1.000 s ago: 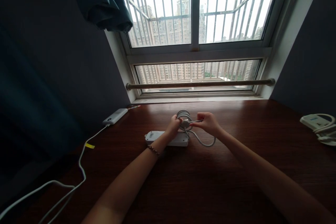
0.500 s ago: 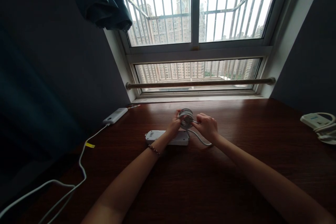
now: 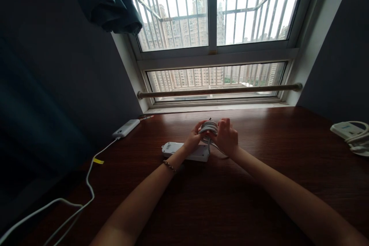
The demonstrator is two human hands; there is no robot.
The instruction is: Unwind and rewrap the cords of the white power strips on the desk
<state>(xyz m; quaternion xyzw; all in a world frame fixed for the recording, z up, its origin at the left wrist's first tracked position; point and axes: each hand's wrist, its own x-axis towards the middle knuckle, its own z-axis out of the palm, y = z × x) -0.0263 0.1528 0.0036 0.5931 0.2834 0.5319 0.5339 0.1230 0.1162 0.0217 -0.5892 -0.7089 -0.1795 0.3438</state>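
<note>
Above the dark wood tabletop, a coiled white power cord (image 3: 209, 126) is held between both hands. My left hand (image 3: 193, 138) grips the coil from its left side, a beaded bracelet on the wrist. On the right, my right hand (image 3: 227, 135) is closed with its fingers bent at the coil's edge; its grip on the cord is partly hidden. Beneath my left forearm lies a white power strip (image 3: 198, 153), its labelled side facing up. A loose length of the cord runs from the strip's right end up to the coil.
Another white power strip (image 3: 344, 130) with a wrapped cord sits at the far right. On the left lies a white box-like device (image 3: 127, 128) with a white cable (image 3: 90, 180) bearing a yellow tag (image 3: 98, 161). A metal rail (image 3: 219, 92) crosses the window behind.
The coil has tilted and shifted slightly right, and my right hand has moved up against it. The loose cord is shorter and the nearby power strip has turned a little.
</note>
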